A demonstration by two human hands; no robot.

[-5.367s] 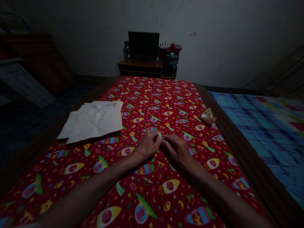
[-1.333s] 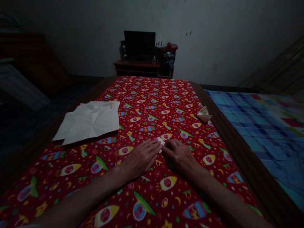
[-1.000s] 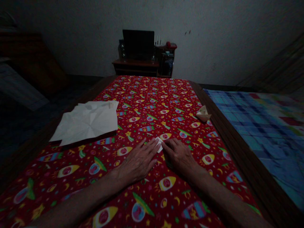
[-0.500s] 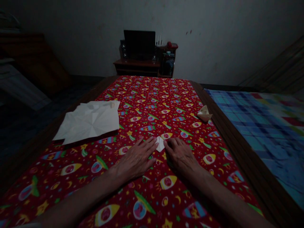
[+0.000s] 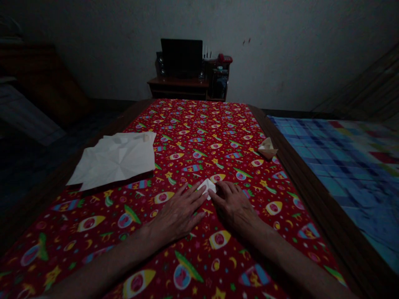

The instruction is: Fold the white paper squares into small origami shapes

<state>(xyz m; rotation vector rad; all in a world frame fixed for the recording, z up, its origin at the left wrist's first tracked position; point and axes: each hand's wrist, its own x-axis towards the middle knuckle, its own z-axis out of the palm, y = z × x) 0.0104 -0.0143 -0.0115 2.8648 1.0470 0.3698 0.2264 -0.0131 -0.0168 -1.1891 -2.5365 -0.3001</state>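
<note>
A small folded white paper lies on the red patterned cloth, between my two hands. My left hand rests flat, fingers stretched out, with its fingertips over the paper's left side. At the paper's right side is my right hand, fingers bent around the edge and thumb laid on the paper's face. Part of the paper is hidden beneath the fingers. Off to the left lies a stack of creased white sheets. A folded paper piece stands near the cloth's right edge.
The cloth covers a long table with dark wooden edges. Beyond its far end stand a monitor and speakers on a brown desk. A blue checked sheet spreads out at the right.
My right thumb has moved left onto the paper. More of the paper's left side shows by my left fingertips. The view has shifted slightly.
</note>
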